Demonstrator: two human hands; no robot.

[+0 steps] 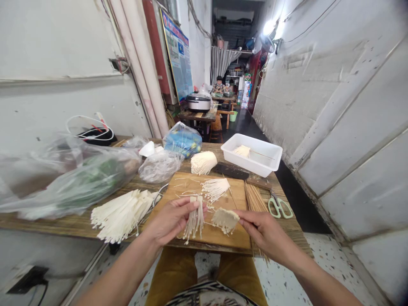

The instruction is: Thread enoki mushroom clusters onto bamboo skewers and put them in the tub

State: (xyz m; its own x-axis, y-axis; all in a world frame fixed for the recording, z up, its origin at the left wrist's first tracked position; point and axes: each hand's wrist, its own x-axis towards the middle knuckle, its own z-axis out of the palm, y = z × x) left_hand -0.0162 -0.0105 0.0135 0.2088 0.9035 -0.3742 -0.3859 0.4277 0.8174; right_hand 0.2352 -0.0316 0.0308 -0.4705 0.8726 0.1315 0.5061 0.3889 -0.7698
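Observation:
My left hand (pixel 174 216) pinches a small bunch of enoki mushrooms (pixel 195 219) by its cut end, with the thin stems and caps hanging down. Between the thumb and fingers of my right hand (pixel 258 227) is the edge of a flat, pale clump of enoki (pixel 225 220). Both pieces are held apart, above a wooden cutting board (pixel 181 182). On the board, a fanned enoki bunch (pixel 216 188) lies just beyond my hands, with loose strands around it. A big pile of enoki (pixel 123 212) rests to the left, and a rounded bundle (pixel 203 162) sits behind the board.
Thin wooden skewers (pixel 256 197) and green-handled scissors (pixel 280 207) lie right of the board. A dark-bladed knife (pixel 231 171) is behind it. The white tub (pixel 270 165) holds some enoki. Plastic bags (pixel 79 182) cover the table's left. A person (pixel 219 86) sits far back.

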